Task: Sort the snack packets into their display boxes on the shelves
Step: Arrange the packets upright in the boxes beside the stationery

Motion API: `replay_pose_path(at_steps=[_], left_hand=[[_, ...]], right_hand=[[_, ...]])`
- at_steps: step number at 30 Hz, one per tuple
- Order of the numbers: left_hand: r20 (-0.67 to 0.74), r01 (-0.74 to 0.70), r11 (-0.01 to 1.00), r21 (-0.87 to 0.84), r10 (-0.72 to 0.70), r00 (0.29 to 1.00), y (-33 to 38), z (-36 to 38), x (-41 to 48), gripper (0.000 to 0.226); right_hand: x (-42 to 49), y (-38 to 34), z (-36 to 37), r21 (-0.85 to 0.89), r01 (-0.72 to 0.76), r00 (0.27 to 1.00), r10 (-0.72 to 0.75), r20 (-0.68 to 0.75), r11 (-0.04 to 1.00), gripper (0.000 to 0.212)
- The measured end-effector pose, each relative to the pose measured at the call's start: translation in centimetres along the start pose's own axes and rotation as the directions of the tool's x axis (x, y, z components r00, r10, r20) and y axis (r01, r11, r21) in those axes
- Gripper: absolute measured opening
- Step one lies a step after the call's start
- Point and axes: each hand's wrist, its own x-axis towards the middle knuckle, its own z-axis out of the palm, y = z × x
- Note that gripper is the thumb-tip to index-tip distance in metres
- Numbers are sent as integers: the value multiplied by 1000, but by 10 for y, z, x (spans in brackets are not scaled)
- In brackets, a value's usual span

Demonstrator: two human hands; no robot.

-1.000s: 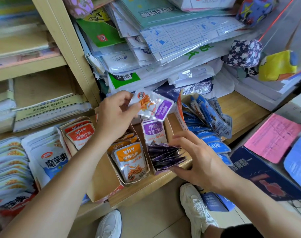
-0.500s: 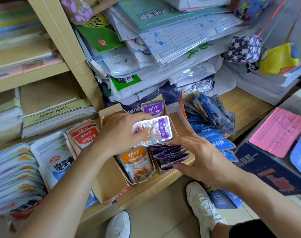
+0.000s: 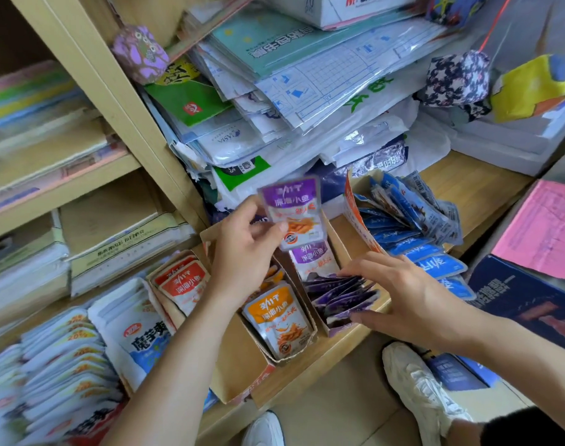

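One purple packet (image 3: 290, 204) sits pinched in left hand (image 3: 242, 252); right hand (image 3: 410, 294), fingers straight, touches boxed packets (image 3: 339, 294).

A small shop — wooden shelves (image 3: 91, 185) crammed with stationery packs (image 3: 323, 78) and display boxes (image 3: 239, 358) of snack packets (image 3: 279, 320).

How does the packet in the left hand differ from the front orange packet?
The held packet has a purple header; the orange packet has an orange one. The held packet is pinched in the air by the left hand; the orange packet stands in its cardboard box. Both share the same layout and pale lower half.
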Motion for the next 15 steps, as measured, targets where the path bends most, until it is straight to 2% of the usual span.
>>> replay_pose_path(at_steps=[3,5,7,10,12,15], left_hand=[[30,-63,997,41,62,998,-3,10,-1,21],[126,-122,965,230,95,987,-7,13,-1,16],[244,-215,874,436,115,963,-10,12,-3,13],[381,-257,792,554,33,924,-8,8,-3,24],[448,-242,780,578,-55,892,-6,6,-2,31],[501,-235,782,577,-112,858,-5,3,-2,40]], right_hand=[[0,-1,1,-27,-6,1000,6,-1,1000,57],[-1,-1,2,-35,-20,1000,20,-9,999,58],[-2,-2,3,-12,-37,998,37,-58,999,59],[-3,-5,3,88,-74,988,85,-132,993,67],[-4,-5,3,122,-98,981,117,-156,988,75],[-4,-6,2,162,-94,981,119,-153,982,94]])
